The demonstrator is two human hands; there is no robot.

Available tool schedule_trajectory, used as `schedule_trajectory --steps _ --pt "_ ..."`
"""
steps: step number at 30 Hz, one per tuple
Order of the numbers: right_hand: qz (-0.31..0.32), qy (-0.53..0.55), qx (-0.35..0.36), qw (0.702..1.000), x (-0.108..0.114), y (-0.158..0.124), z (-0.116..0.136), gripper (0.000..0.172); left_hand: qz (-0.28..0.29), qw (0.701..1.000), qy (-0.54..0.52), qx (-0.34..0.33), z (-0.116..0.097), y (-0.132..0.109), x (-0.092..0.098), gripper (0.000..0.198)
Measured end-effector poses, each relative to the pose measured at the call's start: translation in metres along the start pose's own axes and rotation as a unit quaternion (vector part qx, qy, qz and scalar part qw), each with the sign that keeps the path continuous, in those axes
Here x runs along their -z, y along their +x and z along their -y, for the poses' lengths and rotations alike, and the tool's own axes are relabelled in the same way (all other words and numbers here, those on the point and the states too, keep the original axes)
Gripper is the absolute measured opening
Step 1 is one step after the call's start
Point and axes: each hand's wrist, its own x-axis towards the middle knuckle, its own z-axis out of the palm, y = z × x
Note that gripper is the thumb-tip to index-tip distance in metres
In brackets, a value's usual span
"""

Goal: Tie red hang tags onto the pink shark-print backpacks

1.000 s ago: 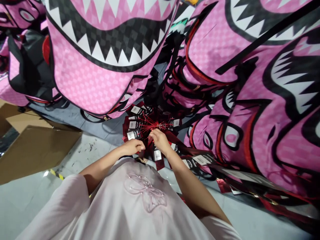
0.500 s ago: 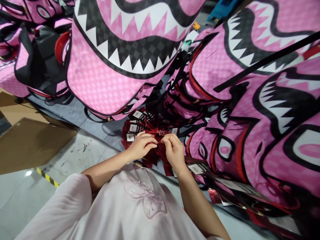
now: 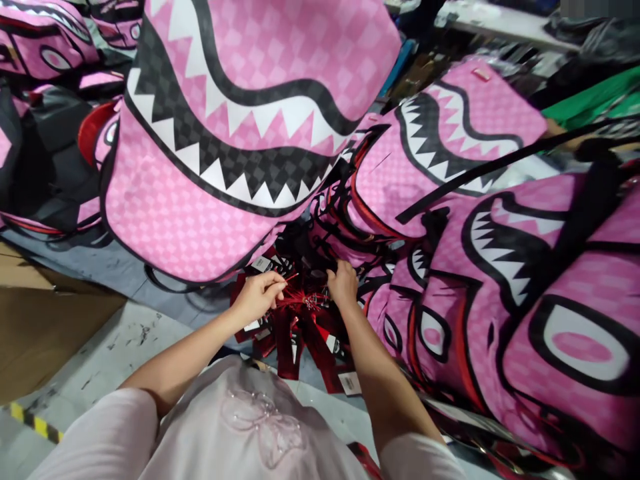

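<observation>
A fanned bundle of dark red hang tags [image 3: 287, 350] with black-and-white labels lies below the large backpack, its red strings [image 3: 300, 297] gathered at the middle. Just left of that gathering, my left hand [image 3: 260, 295] is closed in a pinch on a red string. My right hand [image 3: 343, 285] is at the bundle's right side, thumb and fingers slightly apart; nothing shows in it, though its fingertips are partly hidden. Directly ahead stands a pink checkered backpack [image 3: 185, 220] with a black-and-white shark-mouth print.
More pink shark-print backpacks [image 3: 380, 180] crowd the right side, one strap [image 3: 450, 187] jutting across them. Black-backed bags [image 3: 55, 160] are at the left. A cardboard box [image 3: 55, 333] sits at lower left, near yellow-black floor tape [image 3: 35, 421]. Green material [image 3: 595, 100] shows at upper right.
My hands have moved apart from their meeting point over the strings: left hand leftward with a string, right hand to the bundle's far right side. The view has shifted, showing more behind the bags.
</observation>
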Motion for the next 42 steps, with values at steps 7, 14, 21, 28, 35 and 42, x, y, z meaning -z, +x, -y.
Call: schedule_trajectory --steps 7,14,21,28,35,42 --pt "0.039 -0.126 -0.07 0.989 -0.017 0.051 -0.012 0.033 0.03 0.996 0.085 0.009 0.001 0.054 -0.002 0.016" --pt "0.062 -0.164 -0.044 0.984 -0.008 0.024 -0.047 0.02 0.031 0.98 0.197 -0.002 0.014 0.121 -0.019 0.02" --pt "0.008 -0.169 0.039 0.985 -0.008 0.027 -0.021 0.029 0.031 0.945 0.322 0.056 0.033 0.191 -0.052 0.026" --pt "0.109 -0.038 0.039 0.993 -0.044 0.081 0.008 0.033 0.055 0.923 0.371 0.086 0.053 0.231 -0.071 0.03" --pt "0.101 0.029 0.029 0.994 -0.041 0.055 -0.021 0.038 0.124 0.917 0.369 0.085 0.065 0.242 -0.082 0.031" --pt "0.102 0.054 -0.04 0.993 -0.054 0.055 -0.014 0.03 0.177 0.907 0.379 0.053 0.061 0.244 -0.093 0.031"
